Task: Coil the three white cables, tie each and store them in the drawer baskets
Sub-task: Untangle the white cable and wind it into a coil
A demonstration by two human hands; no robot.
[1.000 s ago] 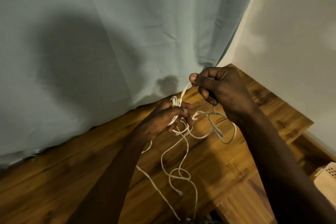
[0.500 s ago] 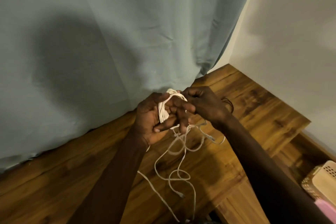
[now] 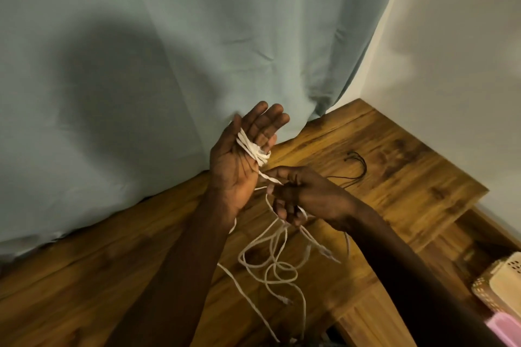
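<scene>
Loose cable: nearest us, the slack of the white cable (image 3: pixel 270 267) hangs below our hands in open loops over the desk (image 3: pixel 84 284), one strand running on toward the bottom edge; a small connector end shows low in the tangle
Baskets: at the right edge we see a woven basket (image 3: pixel 490 290) beside a pale perforated one, below the desk level; whether they sit in a drawer we cannot tell
Right hand: our right hand (image 3: pixel 301 194) is held just under the left, thumb and forefinger pinched shut on the cable strand that leads up to the coil, the other fingers curled down with slack trailing past them
Left hand: our left hand (image 3: pixel 242 155) is raised palm toward us, fingers straight and together; several turns of the white cable are wound across the palm at the base of the fingers, so the hand carries the coil without gripping it
Black cord: a thin black cord (image 3: pixel 356 166) lies on the desk behind our right hand
Backdrop: a grey-green curtain (image 3: pixel 169 51) hangs against the far edge of the desk, with a plain wall (image 3: pixel 451 65) at right
</scene>
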